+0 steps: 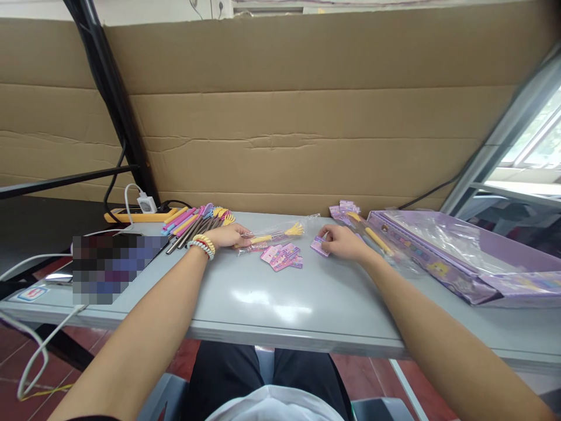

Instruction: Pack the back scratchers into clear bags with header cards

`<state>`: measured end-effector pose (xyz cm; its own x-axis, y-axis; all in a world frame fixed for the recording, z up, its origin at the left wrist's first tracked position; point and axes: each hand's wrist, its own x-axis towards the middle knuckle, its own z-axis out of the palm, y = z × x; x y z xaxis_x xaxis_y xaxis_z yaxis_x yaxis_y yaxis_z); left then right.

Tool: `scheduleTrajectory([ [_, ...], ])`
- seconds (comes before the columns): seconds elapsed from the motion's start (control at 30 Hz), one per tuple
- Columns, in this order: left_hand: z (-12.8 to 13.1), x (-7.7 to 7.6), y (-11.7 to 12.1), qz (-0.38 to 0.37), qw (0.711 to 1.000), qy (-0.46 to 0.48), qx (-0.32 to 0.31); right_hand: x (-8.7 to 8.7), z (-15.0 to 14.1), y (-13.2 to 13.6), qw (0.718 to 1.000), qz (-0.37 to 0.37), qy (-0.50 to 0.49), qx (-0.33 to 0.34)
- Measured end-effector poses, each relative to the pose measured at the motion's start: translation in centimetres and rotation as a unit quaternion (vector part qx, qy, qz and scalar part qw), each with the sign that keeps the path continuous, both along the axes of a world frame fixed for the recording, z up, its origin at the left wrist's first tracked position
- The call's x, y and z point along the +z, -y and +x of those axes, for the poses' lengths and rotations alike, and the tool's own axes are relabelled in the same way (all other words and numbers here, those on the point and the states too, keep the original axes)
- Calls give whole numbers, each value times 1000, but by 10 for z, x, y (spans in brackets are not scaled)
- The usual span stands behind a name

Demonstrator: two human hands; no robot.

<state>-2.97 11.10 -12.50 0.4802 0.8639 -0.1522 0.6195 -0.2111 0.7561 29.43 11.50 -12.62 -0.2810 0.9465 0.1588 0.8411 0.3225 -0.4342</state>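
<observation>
My left hand [228, 235], with beaded bracelets at the wrist, is closed on the near end of a clear plastic bag. Inside the bag lies a yellow-handled stick [263, 238] with a fanned, claw-like yellow tip pointing right. Just in front of the bag, several small pink-and-purple printed cards [281, 256] lie in a loose overlapping group. My right hand [344, 241] pinches another small purple card [319, 247] at the table surface. By my left hand is a pile of sticks [193, 225] with purple, pink, blue and yellow handles and dark metal shafts.
At the right stands an open purple box [432, 266] with clear plastic inside. Bagged yellow-handled sticks [377, 240] with cards lie beside it. A yellow power strip [120, 216], white cables and a blurred-out object [114, 269] occupy the left. Cardboard [280, 117] walls the back.
</observation>
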Motion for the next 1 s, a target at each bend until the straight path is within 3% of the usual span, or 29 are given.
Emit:
scheduleTrajectory([
  [0.17,0,-1,-1,4,1000,-1,4,0,1,0,1000,17,-14,18],
  [0.37,1,-1,-2,22,999,-29,10,-4,0,-3,990,111,-68,-55],
  [0.6,0,0,-2,29,999,-35,3,-9,-13,1,993,114,-23,-38],
  [0.8,0,-2,-4,33,998,-44,4,-11,-8,-4,986,139,17,-94],
  [1.0,0,-2,-4,37,998,-47,10,-10,-4,-6,985,111,33,-128],
])
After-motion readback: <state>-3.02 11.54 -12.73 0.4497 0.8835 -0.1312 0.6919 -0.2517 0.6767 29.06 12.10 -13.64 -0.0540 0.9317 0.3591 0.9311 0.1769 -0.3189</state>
